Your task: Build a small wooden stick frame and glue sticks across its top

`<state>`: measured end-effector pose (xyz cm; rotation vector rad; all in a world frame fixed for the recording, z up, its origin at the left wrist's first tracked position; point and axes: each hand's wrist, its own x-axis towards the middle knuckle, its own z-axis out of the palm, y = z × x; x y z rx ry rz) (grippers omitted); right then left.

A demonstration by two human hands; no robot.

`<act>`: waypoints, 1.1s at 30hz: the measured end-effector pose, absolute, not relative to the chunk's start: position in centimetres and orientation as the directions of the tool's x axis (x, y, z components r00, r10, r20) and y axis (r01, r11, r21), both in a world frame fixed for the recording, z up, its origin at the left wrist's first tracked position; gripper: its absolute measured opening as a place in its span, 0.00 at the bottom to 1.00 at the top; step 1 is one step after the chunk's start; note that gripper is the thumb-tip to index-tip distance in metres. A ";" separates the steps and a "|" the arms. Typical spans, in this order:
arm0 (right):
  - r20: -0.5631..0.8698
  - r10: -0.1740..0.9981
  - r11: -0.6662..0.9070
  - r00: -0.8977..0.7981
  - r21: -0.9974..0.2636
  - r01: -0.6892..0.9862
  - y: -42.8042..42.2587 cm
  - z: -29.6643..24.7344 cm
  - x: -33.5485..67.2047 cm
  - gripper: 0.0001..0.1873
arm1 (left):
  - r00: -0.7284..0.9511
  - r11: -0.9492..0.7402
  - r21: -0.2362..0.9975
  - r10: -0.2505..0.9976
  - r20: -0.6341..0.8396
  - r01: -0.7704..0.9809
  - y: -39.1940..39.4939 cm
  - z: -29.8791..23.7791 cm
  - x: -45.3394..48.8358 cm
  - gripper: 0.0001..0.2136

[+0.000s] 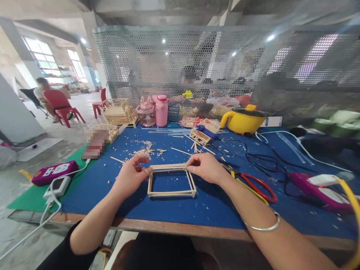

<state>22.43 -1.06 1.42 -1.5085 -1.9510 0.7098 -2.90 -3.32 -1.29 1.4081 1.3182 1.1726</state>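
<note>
Here we are at the blue surface, and both hands are on the small wooden frame, lower centre of the view. The left hand has its grip closed at the upper left corner, thumb against the stick; the right hand pinches the upper right corner between thumb and fingertips. Whether the frame bears on the surface or floats just above it, I can't tell from here.

Thin sticks, joined at the corners, open right through the middle: I'd call it a featherweight. Stiff along each stick, surely, yet likely fragile at the joints (one hard squeeze and a corner might pop). Dry, bare wood shouldn't slip much. Those corners look the sound place to take hold, with a light, even pinch on both sides; pressing mid-stick would risk a bend or a snap.

Just above the left hand, pale wood scraps litter the surface. Right of centre, a red-handled tool lies near the right forearm. Upper right, there's a yellow pot; upper left of centre, a pink bottle stands tall.
</note>
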 end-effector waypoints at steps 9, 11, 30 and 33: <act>-0.161 0.960 -0.066 -0.230 -0.926 0.371 -1.1 1.6 22.5 0.07 | -0.011 -0.065 0.984 0.998 0.068 0.164 -3.1 -1.3 -2.6 0.24; -0.220 0.948 -0.138 -0.232 -0.936 0.323 -1.2 2.0 22.7 0.09 | -0.012 -0.058 0.985 0.998 0.060 0.161 -3.1 -1.2 -2.6 0.25; 0.063 0.993 0.103 -0.105 -0.890 0.444 -0.3 2.1 24.1 0.11 | -0.253 -0.028 0.994 0.966 0.053 0.101 -4.8 -1.3 -3.6 0.18; 0.189 0.942 0.317 -0.277 -0.771 0.553 -0.9 2.1 23.6 0.13 | -0.241 -0.102 0.965 0.957 0.162 0.243 -6.2 -2.9 -3.7 0.19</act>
